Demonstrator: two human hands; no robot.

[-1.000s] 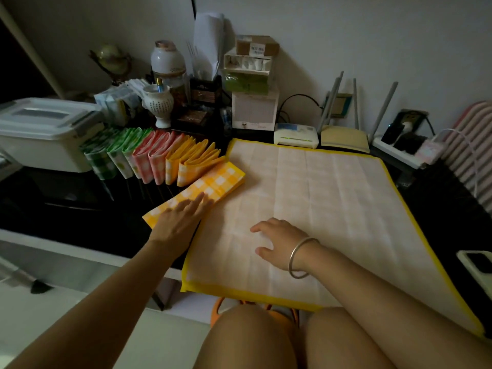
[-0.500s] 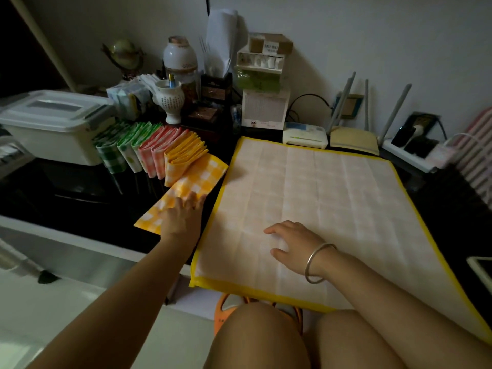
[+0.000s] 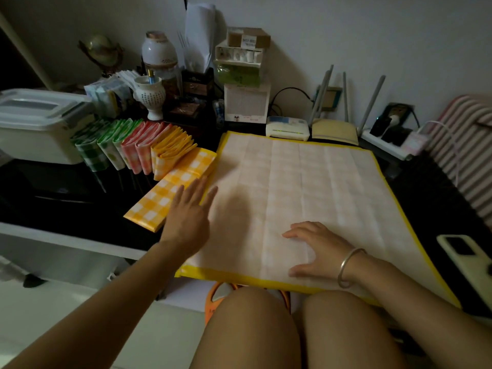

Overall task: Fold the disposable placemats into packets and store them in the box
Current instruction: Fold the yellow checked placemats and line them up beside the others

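An open mat (image 3: 306,182) lies at centre, its near edge overhanging the table. The right hand (image 3: 322,251) rests flat on it at 5 o'clock, fingers spread, and the mat may slide lapward if that hand lifts. The yellow packet (image 3: 159,201) at 9 o'clock, short of the lidded box (image 3: 34,129), may spring open now: the left hand (image 3: 190,217), on it half a second ago, is spread over the mat's left edge.

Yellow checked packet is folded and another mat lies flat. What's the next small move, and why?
Probably pinch the left edge of the mat with the left hand and begin the first fold: the mat lies unfolded, the open left hand is over that edge beside the packet, and the right hand rests on the mat.
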